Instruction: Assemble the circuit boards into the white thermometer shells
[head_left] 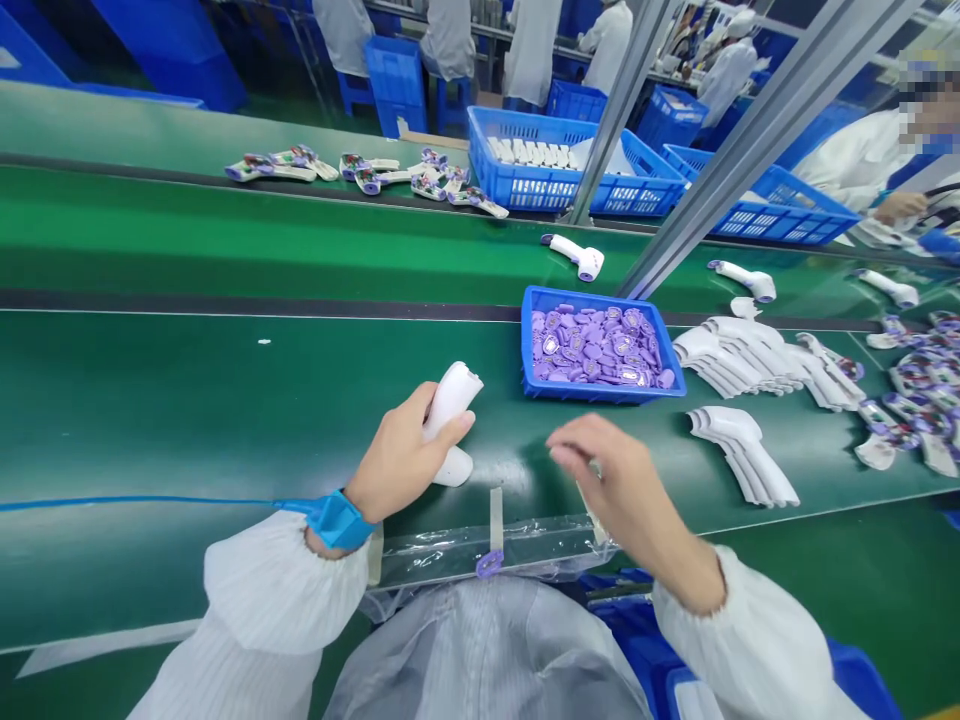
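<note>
Plainly, the left hand [401,450] is closed around a white casing [453,398], its upper length slanting far and right. The right hand [619,480] hovers to the right, apart from it, fingers curled; whether they pinch anything, I cannot tell. Purple pieces [592,345] lie beyond, nearer the right hand, in a blue tray [592,391].

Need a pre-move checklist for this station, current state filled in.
1. White casing gripped by left hand: ok.
2. Right hand free of parts: cannot tell, its curled fingers could hide something small.
3. Blue wrist strap on left wrist: ok.
4. Strap cord connected at far end: cannot tell, it runs out of frame.
5. Purple pieces stocked in blue bin: ok.
6. Green work surface free of scraps: not ok, small white bit there.
</note>
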